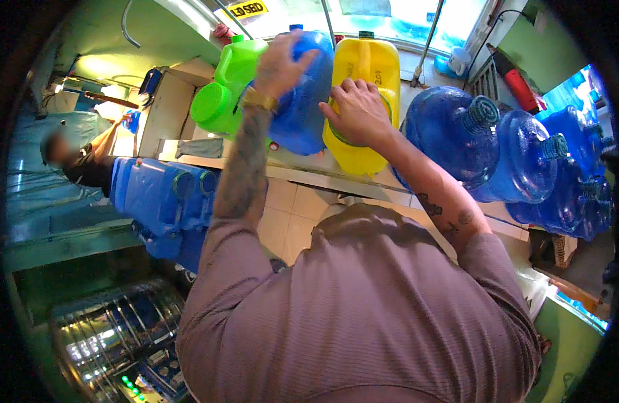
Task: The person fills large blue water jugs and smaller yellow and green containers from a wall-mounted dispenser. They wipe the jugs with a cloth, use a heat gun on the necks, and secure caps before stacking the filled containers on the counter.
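Observation:
A yellow plastic water jug (pixel 367 58) with a dark spout cap stands upright before me, handwriting on its face. My right hand (pixel 358 111) lies over its large round front lid, fingers curled at the upper rim and thumb out to the left. The palm hides most of that lid. Left of it is a blue plastic water jug (pixel 304 121) with a blue spout cap. My left hand (pixel 281 65) is at its upper left, thumb spread and fingertips blurred; contact is unclear. A bright green jug (pixel 241 63) with a round green lid (pixel 210 107) stands beside that, partly behind my left forearm.
Several round blue water bottles (pixel 450 141) with ribbed caps line the right side. More blue slim jugs (pixel 155 184) stand at left, near another person (pixel 87 161) reaching toward a lit box. A bright window (pixel 405 20) is behind the ledge (pixel 299 163); a steel tank (pixel 118 332) is lower left.

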The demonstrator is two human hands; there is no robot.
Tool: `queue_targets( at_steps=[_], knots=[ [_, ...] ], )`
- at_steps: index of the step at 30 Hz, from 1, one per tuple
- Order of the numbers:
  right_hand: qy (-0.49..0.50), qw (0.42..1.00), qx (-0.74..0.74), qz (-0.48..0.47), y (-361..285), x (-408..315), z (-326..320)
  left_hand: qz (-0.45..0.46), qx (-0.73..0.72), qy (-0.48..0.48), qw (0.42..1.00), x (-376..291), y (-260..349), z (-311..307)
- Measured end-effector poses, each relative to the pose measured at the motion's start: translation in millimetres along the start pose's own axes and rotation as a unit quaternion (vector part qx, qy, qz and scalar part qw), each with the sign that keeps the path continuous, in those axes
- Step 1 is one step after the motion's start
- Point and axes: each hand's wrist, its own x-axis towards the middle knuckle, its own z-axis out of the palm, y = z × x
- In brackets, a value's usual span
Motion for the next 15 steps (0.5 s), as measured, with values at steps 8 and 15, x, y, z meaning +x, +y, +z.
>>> queue_targets(
  at_steps=[8,15],
  knots=[
    [-0.005,1.0,0.009,-0.004,-4.1,-1.2,-8.1,-0.288,0.141,-0.146,0.936,-23.9,-114.6,40.1],
    [-0.007,1.0,-0.004,0.003,-9.2,-2.4,-13.2,-0.224,0.143,-0.088,0.96,-28.1,-74.8,7.1]
  ],
)
